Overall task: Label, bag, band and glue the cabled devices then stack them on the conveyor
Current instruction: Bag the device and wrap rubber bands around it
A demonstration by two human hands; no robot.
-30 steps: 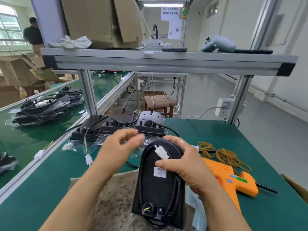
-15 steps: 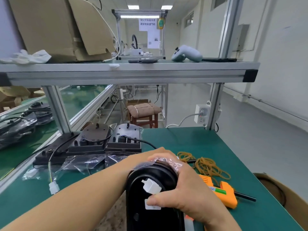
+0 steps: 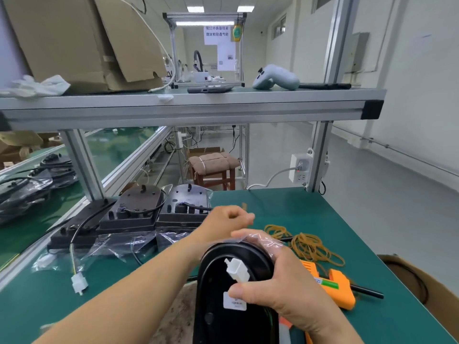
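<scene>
Fingers (image 3: 250, 292) gripping glossy oval device (image 3: 218, 281), crinkly clear bag (image 3: 263, 242)

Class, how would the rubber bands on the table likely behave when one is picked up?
The rubber bands lie in thin, limp loops, so probably floppy and light. They overlap in a tangle, so lifting one may drag others along.
</scene>
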